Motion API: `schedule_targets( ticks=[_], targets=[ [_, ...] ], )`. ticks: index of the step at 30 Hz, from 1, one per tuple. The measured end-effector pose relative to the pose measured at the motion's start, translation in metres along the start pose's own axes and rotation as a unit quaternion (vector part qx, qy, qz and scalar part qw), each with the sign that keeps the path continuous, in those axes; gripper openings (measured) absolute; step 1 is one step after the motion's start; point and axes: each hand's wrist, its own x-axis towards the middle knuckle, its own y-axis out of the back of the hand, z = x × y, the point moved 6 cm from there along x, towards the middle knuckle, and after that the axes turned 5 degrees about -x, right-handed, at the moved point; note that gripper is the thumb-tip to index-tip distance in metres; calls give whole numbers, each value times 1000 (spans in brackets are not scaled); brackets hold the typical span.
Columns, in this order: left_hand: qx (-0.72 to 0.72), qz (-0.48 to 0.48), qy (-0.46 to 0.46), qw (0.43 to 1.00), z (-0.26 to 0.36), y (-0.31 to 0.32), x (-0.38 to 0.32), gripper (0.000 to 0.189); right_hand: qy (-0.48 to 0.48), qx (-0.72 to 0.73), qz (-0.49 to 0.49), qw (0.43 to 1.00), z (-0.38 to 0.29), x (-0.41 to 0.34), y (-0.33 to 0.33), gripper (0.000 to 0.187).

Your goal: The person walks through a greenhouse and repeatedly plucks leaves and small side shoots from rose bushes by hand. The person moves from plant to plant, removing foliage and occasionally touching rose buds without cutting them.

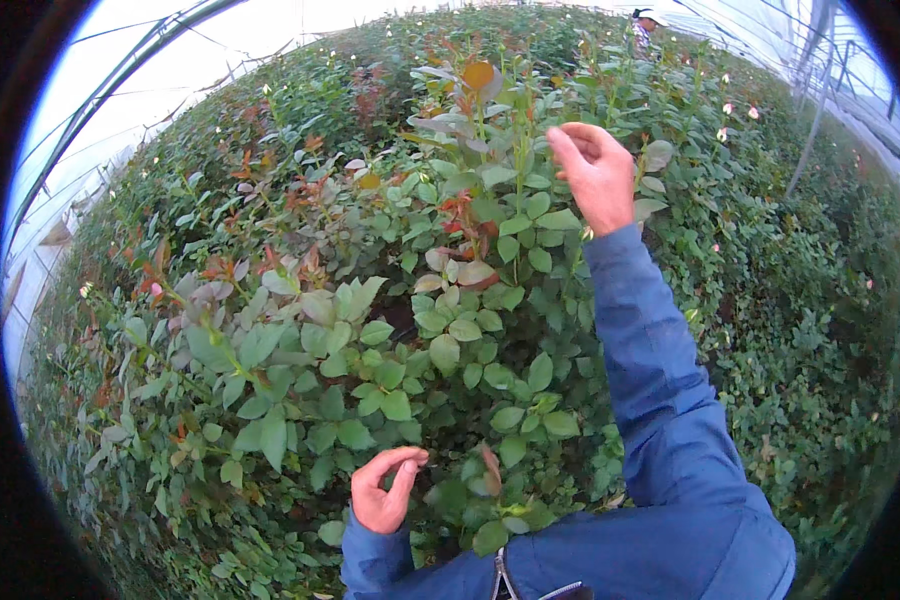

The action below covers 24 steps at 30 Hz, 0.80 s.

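Rose bushes with green and reddish leaves fill the space before me. My right hand is raised beside tall green rose stems, its fingers curled and the thumb near the fingertips; whether anything lies between them I cannot tell. Low in front of my body, my left hand has its thumb and forefinger close together near the rose leaves; nothing clear shows in it. Left of the right hand, a large orange-brown leaf tops a shoot. Both arms wear blue sleeves.
Pale rosebuds stand among the foliage on the right. A person in a cap is partly hidden behind the plants at the far back. A metal post rises at the right, and a curved greenhouse frame spans the upper left.
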Motion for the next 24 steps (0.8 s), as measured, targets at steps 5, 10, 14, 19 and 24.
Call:
schedule_targets(
  ticks=[5,10,14,19,24],
  targets=[
    [-30,2,-20,999,13,-29,32,16,44,-359,-99,927,29,21,-40,48],
    [-39,-22,-13,999,11,-44,44,17,67,-192,-68,977,41,7,-41,24],
    [-54,-42,-5,998,12,-52,57,17,-146,315,-84,934,72,5,-40,19],
    [-39,-49,-43,997,43,-51,81,18,-79,194,-81,974,45,36,-20,27],
    [-60,-6,-129,990,112,-53,158,21,8,96,-278,956,22,30,-45,24]
  ],
)
